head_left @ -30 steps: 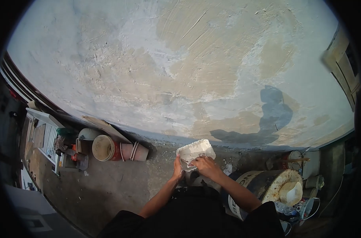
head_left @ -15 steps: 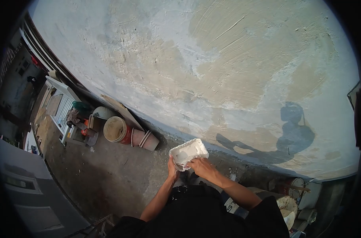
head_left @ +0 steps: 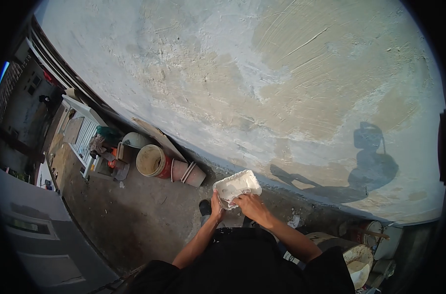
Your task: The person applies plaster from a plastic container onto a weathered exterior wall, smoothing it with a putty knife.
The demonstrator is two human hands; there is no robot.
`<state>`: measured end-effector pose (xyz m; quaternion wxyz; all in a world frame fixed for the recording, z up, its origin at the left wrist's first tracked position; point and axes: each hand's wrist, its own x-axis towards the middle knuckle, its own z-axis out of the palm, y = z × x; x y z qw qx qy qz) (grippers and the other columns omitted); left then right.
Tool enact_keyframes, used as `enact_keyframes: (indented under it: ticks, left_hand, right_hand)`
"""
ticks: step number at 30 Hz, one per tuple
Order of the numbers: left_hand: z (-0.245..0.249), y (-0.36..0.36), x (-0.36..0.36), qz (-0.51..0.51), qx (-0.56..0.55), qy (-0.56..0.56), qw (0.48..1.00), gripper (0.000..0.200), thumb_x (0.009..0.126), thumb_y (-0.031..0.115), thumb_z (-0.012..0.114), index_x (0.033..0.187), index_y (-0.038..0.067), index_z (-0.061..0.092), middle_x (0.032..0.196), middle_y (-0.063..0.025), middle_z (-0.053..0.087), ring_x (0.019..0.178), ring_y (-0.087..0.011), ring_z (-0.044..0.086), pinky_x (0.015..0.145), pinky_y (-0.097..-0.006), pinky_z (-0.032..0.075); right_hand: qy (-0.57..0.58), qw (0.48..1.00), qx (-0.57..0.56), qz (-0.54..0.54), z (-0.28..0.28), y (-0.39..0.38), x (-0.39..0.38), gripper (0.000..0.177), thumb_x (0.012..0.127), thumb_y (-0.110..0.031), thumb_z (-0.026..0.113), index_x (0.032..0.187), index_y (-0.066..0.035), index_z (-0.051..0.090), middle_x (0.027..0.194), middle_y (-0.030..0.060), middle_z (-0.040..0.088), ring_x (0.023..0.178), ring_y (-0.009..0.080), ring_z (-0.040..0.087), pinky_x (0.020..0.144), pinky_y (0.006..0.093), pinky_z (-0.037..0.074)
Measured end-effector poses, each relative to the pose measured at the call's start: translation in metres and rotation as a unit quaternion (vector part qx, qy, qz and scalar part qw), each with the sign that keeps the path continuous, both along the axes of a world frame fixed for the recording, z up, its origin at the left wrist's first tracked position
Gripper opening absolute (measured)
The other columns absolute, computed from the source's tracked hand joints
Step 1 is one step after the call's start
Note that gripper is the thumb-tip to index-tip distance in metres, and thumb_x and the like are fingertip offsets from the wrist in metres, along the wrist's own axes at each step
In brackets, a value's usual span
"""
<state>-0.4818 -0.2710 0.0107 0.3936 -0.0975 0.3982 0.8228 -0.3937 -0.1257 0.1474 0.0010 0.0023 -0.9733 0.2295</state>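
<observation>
A white, rectangular plaster tray [head_left: 238, 183], its rim and sides crusted, is held in front of my body close to the wall's foot. My left hand [head_left: 216, 206] grips its left end from the side and below. At the near right side, my right hand [head_left: 252, 206] has its fingers curled over the rim, with the fingertips inside by the pale plaster. Whatever those fingers close on is hidden by the hand. Ahead rises the wall [head_left: 203, 73], covered in patches of white and beige plaster and carrying my shadow.
Left along the wall stand a plaster-stained bucket [head_left: 151, 160] and pinkish buckets [head_left: 189, 175] lying tilted. A board [head_left: 159, 137] leans behind them. Several used containers and a large drum [head_left: 358, 262] crowd the lower right. My dark shoe [head_left: 205, 207] is on the concrete floor [head_left: 139, 215].
The view has shifted, so the wall and buckets appear further right. My left shoe has come into sight beside the tray. Both hands stay at the tray, the right slightly further over its rim.
</observation>
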Motion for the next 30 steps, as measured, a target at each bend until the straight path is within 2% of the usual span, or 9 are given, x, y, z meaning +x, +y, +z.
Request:
enact_keyframes:
  ticks: [5, 7, 11, 15, 17, 22, 25, 28, 30]
  left_hand:
    - [0.013, -0.018, -0.049, -0.054, -0.044, 0.008, 0.998, 0.057, 0.097, 0.049, 0.036, 0.129, 0.003, 0.045, 0.122, -0.0124, 0.055, 0.109, -0.0244, 0.057, 0.094, -0.0378, 0.046]
    - [0.009, -0.025, -0.075, -0.085, -0.027, 0.018, 0.996, 0.057, 0.097, 0.049, 0.035, 0.13, 0.003, 0.043, 0.124, -0.0131, 0.054, 0.11, -0.0247, 0.056, 0.094, -0.0381, 0.045]
    - [-0.01, -0.053, -0.146, -0.171, 0.0, -0.003, 0.985, 0.058, 0.098, 0.049, 0.033, 0.133, 0.003, 0.041, 0.126, -0.0142, 0.052, 0.113, -0.0251, 0.055, 0.095, -0.0388, 0.045]
    - [0.032, -0.074, -0.197, -0.248, 0.021, 0.035, 0.968, 0.06, 0.098, 0.05, 0.031, 0.133, 0.002, 0.039, 0.127, -0.0153, 0.052, 0.114, -0.0261, 0.056, 0.095, -0.0396, 0.046]
    - [0.023, -0.085, -0.215, -0.296, 0.01, 0.055, 0.954, 0.06, 0.098, 0.05, 0.03, 0.133, 0.002, 0.039, 0.127, -0.0152, 0.052, 0.113, -0.0258, 0.056, 0.096, -0.0394, 0.046]
    - [0.019, -0.088, -0.226, -0.373, -0.018, 0.01, 0.928, 0.057, 0.098, 0.048, 0.031, 0.134, 0.003, 0.04, 0.127, -0.0148, 0.052, 0.113, -0.0248, 0.056, 0.097, -0.0392, 0.046]
    - [0.005, -0.084, -0.226, -0.398, -0.034, -0.001, 0.917, 0.055, 0.098, 0.045, 0.032, 0.133, 0.004, 0.04, 0.127, -0.0145, 0.052, 0.113, -0.0249, 0.056, 0.097, -0.0391, 0.045]
    - [-0.003, -0.084, -0.221, -0.411, -0.042, 0.0, 0.91, 0.055, 0.097, 0.045, 0.033, 0.133, 0.004, 0.04, 0.126, -0.0138, 0.053, 0.113, -0.025, 0.056, 0.097, -0.0393, 0.045]
    - [-0.006, -0.086, -0.22, -0.423, -0.058, 0.014, 0.904, 0.055, 0.097, 0.045, 0.033, 0.133, 0.005, 0.041, 0.126, -0.0134, 0.053, 0.113, -0.0251, 0.056, 0.098, -0.0396, 0.045]
  right_hand:
    - [0.058, 0.994, -0.021, -0.089, 0.009, -0.021, -0.043, 0.022, 0.078, -0.004, 0.054, 0.094, -0.01, 0.067, 0.088, 0.0108, 0.067, 0.085, 0.0287, 0.065, 0.075, 0.0402, 0.051]
    - [0.061, 0.991, -0.005, -0.121, 0.01, -0.034, -0.067, 0.021, 0.078, -0.005, 0.054, 0.094, -0.01, 0.067, 0.088, 0.0108, 0.067, 0.085, 0.0284, 0.065, 0.075, 0.0405, 0.051]
    - [0.017, 0.984, 0.003, -0.175, -0.014, -0.081, -0.106, 0.016, 0.08, -0.011, 0.054, 0.091, -0.01, 0.066, 0.09, 0.0093, 0.066, 0.087, 0.0273, 0.064, 0.074, 0.0401, 0.052]
    - [-0.023, 0.975, 0.009, -0.222, -0.014, -0.113, -0.137, 0.016, 0.082, -0.016, 0.054, 0.091, -0.011, 0.066, 0.091, 0.0082, 0.066, 0.088, 0.0265, 0.064, 0.073, 0.0388, 0.052]
    - [-0.019, 0.967, 0.002, -0.256, -0.012, -0.136, -0.141, 0.016, 0.082, -0.018, 0.055, 0.091, -0.012, 0.066, 0.091, 0.0081, 0.066, 0.088, 0.0263, 0.064, 0.072, 0.0385, 0.052]
    - [0.033, 0.926, 0.015, -0.375, 0.004, -0.157, -0.141, 0.015, 0.082, -0.02, 0.056, 0.091, -0.014, 0.066, 0.09, 0.0077, 0.066, 0.09, 0.0259, 0.064, 0.073, 0.0382, 0.053]
    - [0.033, 0.915, 0.012, -0.401, -0.013, -0.174, -0.14, 0.011, 0.083, -0.017, 0.056, 0.086, -0.01, 0.063, 0.082, 0.0097, 0.065, 0.083, 0.0256, 0.065, 0.07, 0.0386, 0.053]
    - [-0.04, 0.908, 0.021, -0.417, -0.026, -0.191, -0.135, 0.014, 0.081, -0.019, 0.057, 0.09, -0.013, 0.066, 0.09, 0.0075, 0.066, 0.086, 0.025, 0.065, 0.071, 0.0383, 0.053]
    - [-0.016, 0.901, 0.001, -0.433, -0.024, -0.199, -0.125, 0.013, 0.081, -0.017, 0.057, 0.089, -0.012, 0.065, 0.088, 0.0082, 0.066, 0.084, 0.0258, 0.065, 0.07, 0.0387, 0.053]
